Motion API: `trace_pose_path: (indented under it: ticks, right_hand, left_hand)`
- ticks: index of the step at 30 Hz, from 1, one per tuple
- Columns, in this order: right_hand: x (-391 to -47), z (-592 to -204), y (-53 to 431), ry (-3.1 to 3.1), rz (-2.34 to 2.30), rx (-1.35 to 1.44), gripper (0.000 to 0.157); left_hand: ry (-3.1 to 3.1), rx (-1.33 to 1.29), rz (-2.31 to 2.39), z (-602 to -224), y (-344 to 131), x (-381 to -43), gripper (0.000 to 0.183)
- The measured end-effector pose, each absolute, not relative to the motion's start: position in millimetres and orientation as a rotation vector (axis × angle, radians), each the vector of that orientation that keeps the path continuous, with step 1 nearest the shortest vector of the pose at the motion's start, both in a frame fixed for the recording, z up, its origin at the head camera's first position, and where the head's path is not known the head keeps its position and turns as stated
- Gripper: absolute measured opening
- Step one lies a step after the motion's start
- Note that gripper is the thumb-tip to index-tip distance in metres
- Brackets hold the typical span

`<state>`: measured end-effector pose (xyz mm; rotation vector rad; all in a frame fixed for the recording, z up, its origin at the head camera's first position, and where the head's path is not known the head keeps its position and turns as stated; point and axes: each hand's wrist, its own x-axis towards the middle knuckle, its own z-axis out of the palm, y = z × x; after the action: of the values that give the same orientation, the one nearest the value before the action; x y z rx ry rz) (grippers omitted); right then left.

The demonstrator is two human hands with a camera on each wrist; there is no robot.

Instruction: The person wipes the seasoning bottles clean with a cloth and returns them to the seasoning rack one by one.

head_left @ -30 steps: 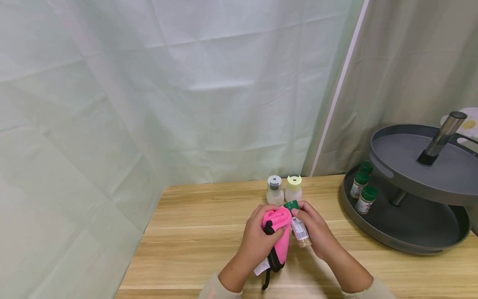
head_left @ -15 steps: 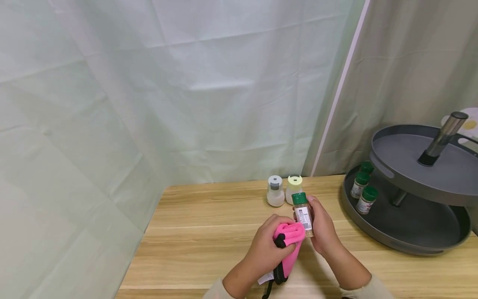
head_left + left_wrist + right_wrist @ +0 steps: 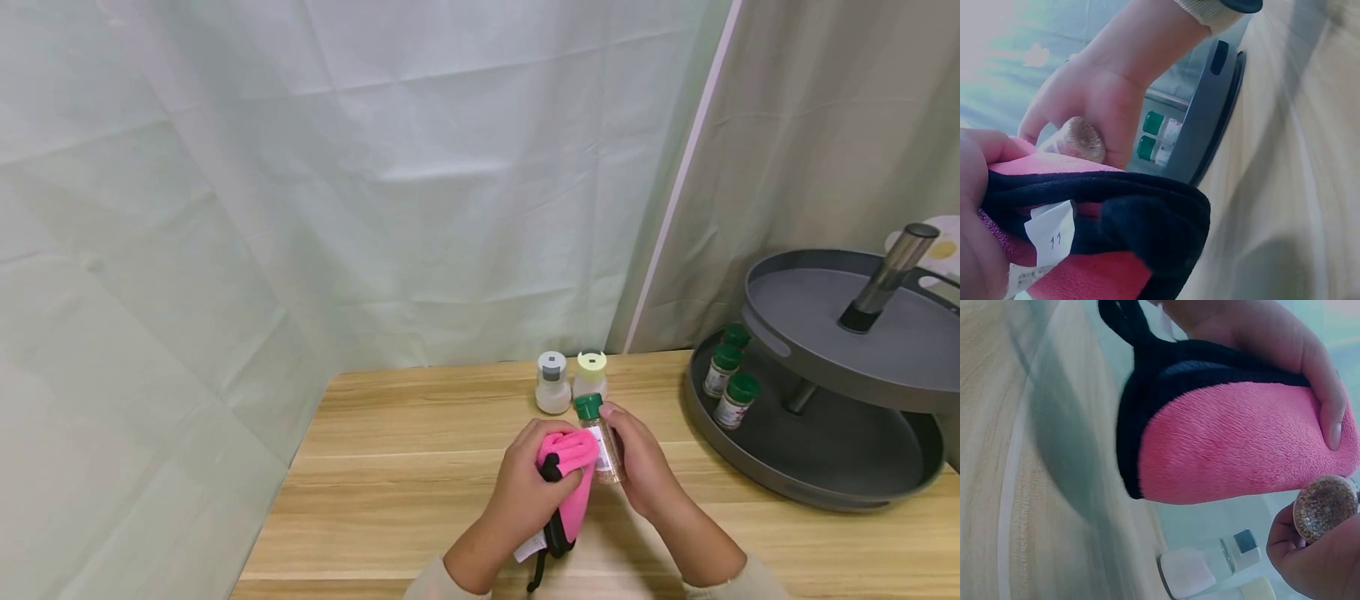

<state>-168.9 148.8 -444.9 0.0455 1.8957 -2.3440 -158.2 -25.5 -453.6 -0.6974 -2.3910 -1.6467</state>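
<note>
My left hand (image 3: pixel 519 482) grips a folded pink cloth (image 3: pixel 576 498) with black edging, a dark hanging loop and a white tag (image 3: pixel 1052 234). My right hand (image 3: pixel 643 467) holds a spice jar (image 3: pixel 609 457) with a green cap. The jar leans slightly, cap end up and to the left, and its label faces the cloth. In the head view the cloth's folded top overlaps the jar's left side. Grainy contents show through the jar's clear bottom (image 3: pixel 1325 509) in the right wrist view. Both things are held above the wooden table (image 3: pixel 390 500).
Two pale-capped shakers, one grey-topped (image 3: pixel 552 385) and one yellow-topped (image 3: pixel 591 373), stand just behind my hands. At the right is a two-tier dark grey turntable (image 3: pixel 810 492); several green-capped jars (image 3: pixel 735 402) stand on its lower tier. Curtains (image 3: pixel 465 208) hang behind the table.
The jar first swung more upright and rightward, then came back left and leans again. My left hand with the cloth shifted right and down, then partway back up and left.
</note>
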Motion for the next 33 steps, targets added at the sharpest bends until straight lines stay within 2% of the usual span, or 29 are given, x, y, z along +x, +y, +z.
trace_pose_path:
  ticks: [7,15,21,29,33]
  right_hand:
    - [-168,-449,154,1.886,-2.283,-0.126,0.019]
    - [-169,-451,153,1.891,-2.284,-0.183,0.012]
    - [-169,-453,151,1.937,-2.325,-0.182,0.013]
    - [-170,-449,147,1.984,-2.372,0.018,0.018]
    - [-171,-445,147,1.921,-2.412,0.112,0.03]
  left_hand:
    - [-2.369,-0.559,-1.709,-449,-29,-164,0.044]
    - [-2.356,-0.53,-1.768,-445,-33,-166,0.045]
    - [-2.369,-0.616,-1.76,-445,-31,-162,0.046]
    - [-2.426,-0.791,-1.605,-451,-28,-156,0.045]
    - [-2.426,-0.898,-1.543,-456,-26,-154,0.044]
